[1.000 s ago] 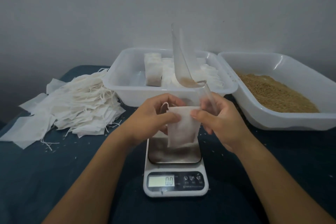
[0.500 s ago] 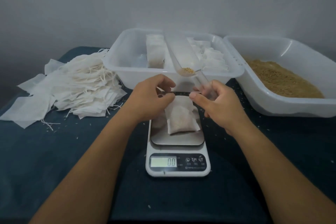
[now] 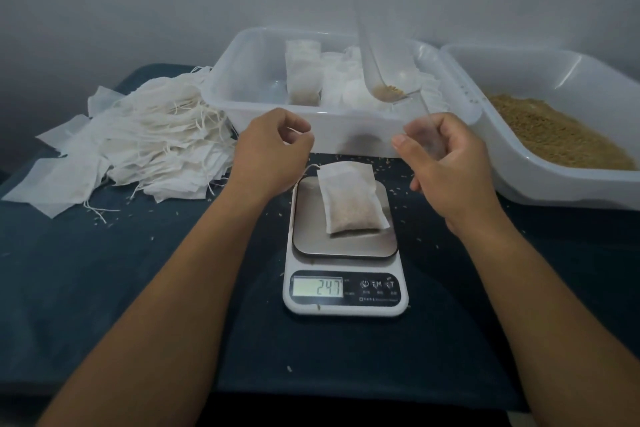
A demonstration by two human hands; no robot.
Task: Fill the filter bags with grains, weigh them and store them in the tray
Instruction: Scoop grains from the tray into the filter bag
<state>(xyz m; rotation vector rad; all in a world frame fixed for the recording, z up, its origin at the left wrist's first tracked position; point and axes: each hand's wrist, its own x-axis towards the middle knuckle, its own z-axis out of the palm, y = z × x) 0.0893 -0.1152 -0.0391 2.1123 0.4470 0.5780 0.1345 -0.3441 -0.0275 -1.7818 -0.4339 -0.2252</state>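
Observation:
A filled white filter bag point(image 3: 350, 199) lies flat on the steel plate of the kitchen scale point(image 3: 345, 291), whose display reads 24.7. My left hand point(image 3: 273, 152) hovers just left of the bag, fingers loosely curled, holding nothing. My right hand point(image 3: 446, 163) is to the bag's right and grips the handle of a clear plastic scoop point(image 3: 379, 55), which points up and holds a few grains in its bowl. Behind the scale stands the white storage tray point(image 3: 242, 80) with several filled bags in it.
A heap of empty filter bags point(image 3: 138, 146) with strings lies on the dark cloth at the left. A white tub of brown grains point(image 3: 554, 135) sits at the right, touching the tray. Loose grains are scattered around the scale.
Both hands held the bag above the scale, laid it on the plate and let go. The hands moved apart, and the display went from 0.0 to 24.7.

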